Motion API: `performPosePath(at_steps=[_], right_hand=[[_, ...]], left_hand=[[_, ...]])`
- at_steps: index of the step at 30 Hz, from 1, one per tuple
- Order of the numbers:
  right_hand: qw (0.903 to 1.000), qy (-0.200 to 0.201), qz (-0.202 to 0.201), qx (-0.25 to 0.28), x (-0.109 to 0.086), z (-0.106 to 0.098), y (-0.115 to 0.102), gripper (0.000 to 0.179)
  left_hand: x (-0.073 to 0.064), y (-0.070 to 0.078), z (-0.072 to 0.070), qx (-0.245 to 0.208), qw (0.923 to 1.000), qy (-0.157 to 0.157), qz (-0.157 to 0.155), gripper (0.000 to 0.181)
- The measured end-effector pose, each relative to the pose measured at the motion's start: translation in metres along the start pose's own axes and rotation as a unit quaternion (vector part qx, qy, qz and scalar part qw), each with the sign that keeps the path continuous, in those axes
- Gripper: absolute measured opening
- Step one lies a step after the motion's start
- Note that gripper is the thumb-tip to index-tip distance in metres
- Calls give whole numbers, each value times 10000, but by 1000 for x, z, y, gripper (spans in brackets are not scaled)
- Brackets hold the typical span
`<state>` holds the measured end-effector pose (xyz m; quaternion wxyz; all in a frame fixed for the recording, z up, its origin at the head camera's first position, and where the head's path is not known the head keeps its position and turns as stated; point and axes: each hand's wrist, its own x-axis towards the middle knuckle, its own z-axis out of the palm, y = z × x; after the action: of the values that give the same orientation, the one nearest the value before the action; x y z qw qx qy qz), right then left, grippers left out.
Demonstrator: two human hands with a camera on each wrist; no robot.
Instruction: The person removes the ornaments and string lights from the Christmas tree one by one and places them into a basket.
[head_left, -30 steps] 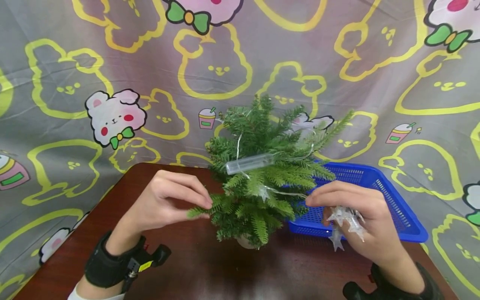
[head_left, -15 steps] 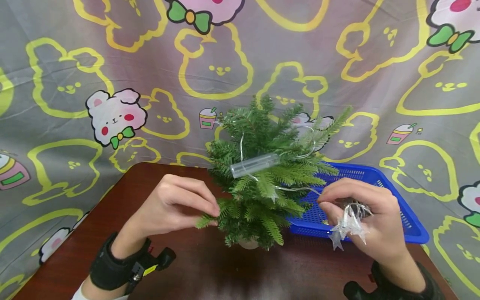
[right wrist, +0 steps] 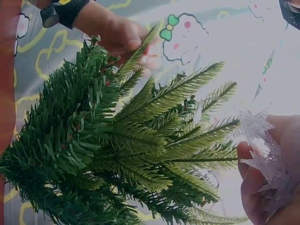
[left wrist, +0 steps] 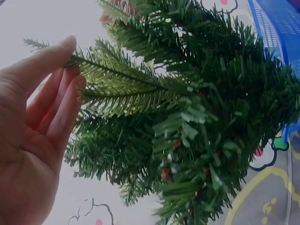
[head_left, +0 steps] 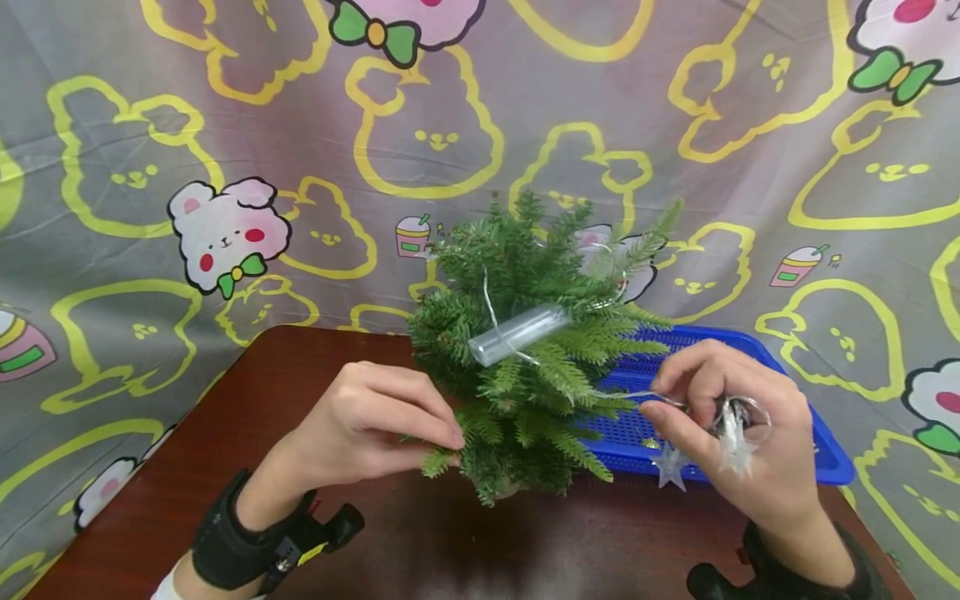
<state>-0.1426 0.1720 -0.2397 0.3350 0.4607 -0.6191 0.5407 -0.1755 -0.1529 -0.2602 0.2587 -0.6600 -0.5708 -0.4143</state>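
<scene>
A small artificial Christmas tree (head_left: 517,258) stands on the table, wound with a thin clear wire (head_left: 622,394). Across its front branches lies a clear plastic tube (head_left: 521,333), tilted. At the tree's lower left, my left hand (head_left: 375,429) pinches a branch tip (left wrist: 112,70) between thumb and fingers. My right hand (head_left: 783,454), to the right of the tree, holds the star string lights. Clear stars (right wrist: 267,164) bunch in its palm, and one star (head_left: 670,468) dangles below. The wire stretches from the tree to the right thumb and index finger.
A blue plastic basket (head_left: 828,454) stands behind and below the right hand, with a small yellowish thing (head_left: 651,444) in it. The brown table (head_left: 337,533) reaches back to a grey patterned cloth (head_left: 315,125).
The left hand has moved right with the branch, and the tree has turned slightly. The tube has shifted right and tilted more. The right hand has drawn the wire a little further right.
</scene>
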Motion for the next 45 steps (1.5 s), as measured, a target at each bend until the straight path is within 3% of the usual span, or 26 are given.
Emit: performPosePath(at_steps=[11, 23, 27, 32, 39, 45], right_hand=[[10000, -20, -83, 35, 0, 0, -4, 39], [9996, 100, -207, -173, -1, -1, -4, 54], [9991, -31, -206, -357, 0, -1, -5, 54], [9957, -220, 96, -899, -2, -2, -6, 58], [9886, -285, 191, -1467, -3, -4, -5, 58], [9971, 24, -172, -741, 0, -3, -3, 48]], left_hand=[[7, 3, 9, 713, 9967, 233, 315, 13], [12, 6, 16, 1054, 9926, 394, 460, 11], [13, 7, 18, 1169, 9911, 384, 516, 10], [16, 8, 20, 1360, 9884, 309, 609, 9], [18, 8, 24, 1461, 9874, 297, 532, 8], [16, 8, 22, 1337, 9895, 312, 440, 11]])
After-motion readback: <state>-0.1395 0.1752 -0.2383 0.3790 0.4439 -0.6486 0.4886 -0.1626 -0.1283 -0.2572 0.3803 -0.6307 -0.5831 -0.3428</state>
